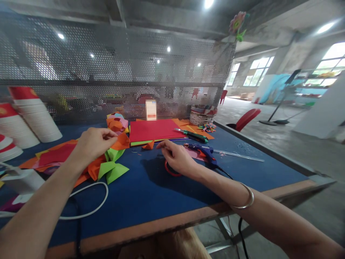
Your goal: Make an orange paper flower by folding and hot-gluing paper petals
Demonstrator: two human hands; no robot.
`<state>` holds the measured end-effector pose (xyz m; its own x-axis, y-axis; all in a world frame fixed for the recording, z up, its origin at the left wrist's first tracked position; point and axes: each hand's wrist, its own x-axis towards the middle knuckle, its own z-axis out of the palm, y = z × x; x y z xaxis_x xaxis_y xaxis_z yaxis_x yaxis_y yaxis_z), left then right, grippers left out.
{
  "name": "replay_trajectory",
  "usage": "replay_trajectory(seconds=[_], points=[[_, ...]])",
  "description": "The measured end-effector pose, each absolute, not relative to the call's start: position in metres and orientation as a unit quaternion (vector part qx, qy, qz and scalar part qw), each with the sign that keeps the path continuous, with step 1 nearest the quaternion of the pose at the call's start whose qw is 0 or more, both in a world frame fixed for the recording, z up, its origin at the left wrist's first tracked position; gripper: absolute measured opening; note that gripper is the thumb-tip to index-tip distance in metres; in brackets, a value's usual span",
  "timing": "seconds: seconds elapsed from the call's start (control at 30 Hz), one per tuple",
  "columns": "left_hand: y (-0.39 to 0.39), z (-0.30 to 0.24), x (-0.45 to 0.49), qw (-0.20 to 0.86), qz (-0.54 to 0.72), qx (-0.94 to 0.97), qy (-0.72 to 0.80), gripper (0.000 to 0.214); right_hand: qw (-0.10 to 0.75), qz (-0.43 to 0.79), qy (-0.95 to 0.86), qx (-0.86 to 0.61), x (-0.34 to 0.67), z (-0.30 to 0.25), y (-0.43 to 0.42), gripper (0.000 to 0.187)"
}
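My left hand point(94, 144) is closed, its fingertips pinched at an orange folded paper piece point(122, 141). Green folded paper point(114, 172) and more orange folds lie just below it. Over the blue table my right hand point(178, 156) is loosely curved, thumb and index finger apart, with nothing visible between them. Its index fingertip is close to a small orange folded paper point(148, 145). A red loop point(171, 171) shows partly beneath this hand; the rest of it is hidden. To its right lies a blue glue gun point(202, 151) with a clear glue stick point(239, 155) behind it.
Red paper sheets point(153, 129) are stacked at the back, a green utility knife point(195, 136) at their right. Paper cups point(40, 118) stand at left, near a white charger point(25, 180) and cable point(106, 196). A woven basket point(201, 116) stands by the perforated metal screen point(107, 68).
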<state>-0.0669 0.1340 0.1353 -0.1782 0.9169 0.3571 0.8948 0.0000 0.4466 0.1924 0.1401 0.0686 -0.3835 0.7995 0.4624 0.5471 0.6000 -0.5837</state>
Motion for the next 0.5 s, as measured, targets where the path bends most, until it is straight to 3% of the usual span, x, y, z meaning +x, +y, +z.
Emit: replay_trajectory(seconds=[0.2, 0.5], points=[[0.133, 0.136, -0.068, 0.025, 0.327, 0.621, 0.712, 0.017, 0.372, 0.157, -0.822, -0.402, 0.192, 0.066, 0.144, 0.025], [0.166, 0.113, -0.046, 0.219, 0.434, 0.568, 0.665, 0.021, 0.370, 0.169, -0.825, -0.391, 0.192, 0.064, 0.147, 0.021]])
